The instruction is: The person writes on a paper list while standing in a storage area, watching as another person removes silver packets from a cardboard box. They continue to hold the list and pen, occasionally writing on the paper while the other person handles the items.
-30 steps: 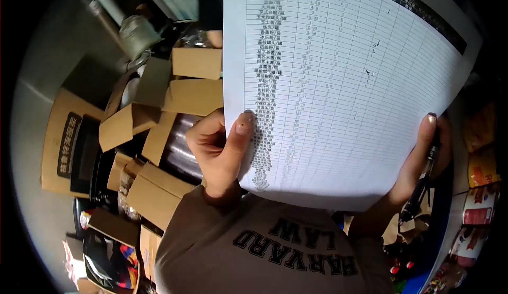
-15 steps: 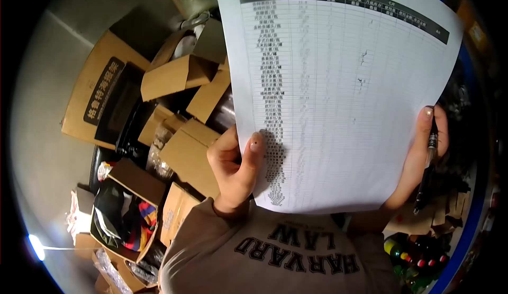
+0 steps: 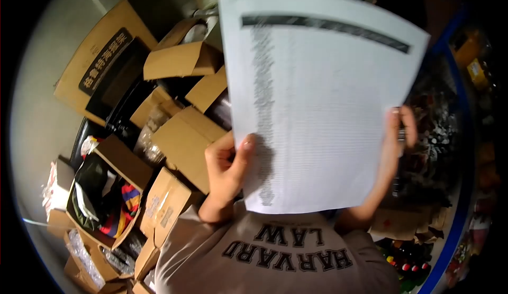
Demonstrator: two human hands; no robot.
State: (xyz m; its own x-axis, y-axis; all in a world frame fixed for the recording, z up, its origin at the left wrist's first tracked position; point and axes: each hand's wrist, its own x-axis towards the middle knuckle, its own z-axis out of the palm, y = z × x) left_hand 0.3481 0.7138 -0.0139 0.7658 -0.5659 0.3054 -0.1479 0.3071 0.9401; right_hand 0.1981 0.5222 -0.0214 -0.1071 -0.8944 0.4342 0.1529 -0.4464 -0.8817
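A large printed sheet of paper [image 3: 328,114] stands upright in front of me, with a dark header bar and a printed table. The print is blurred. My left hand [image 3: 225,167] pinches its lower left edge, thumb on the front and curled fingers behind. At the opposite edge, my right hand [image 3: 400,127] grips the sheet with the thumb in front. A dark pen [image 3: 396,185] hangs down from that same hand, smeared by motion. Part of my right forearm is behind the paper.
Open cardboard boxes [image 3: 188,140] are piled on the left, one holding colourful striped fabric [image 3: 127,204]. A large printed carton [image 3: 100,56] leans by the wall. To the right, a blue shelf frame [image 3: 456,225] borders bottles with red caps [image 3: 415,267] and brown packages [image 3: 397,222].
The view has shifted right. The sheet's top right corner and my right hand now sit further left in view, and the paper's print has blurred. Both hands keep their hold.
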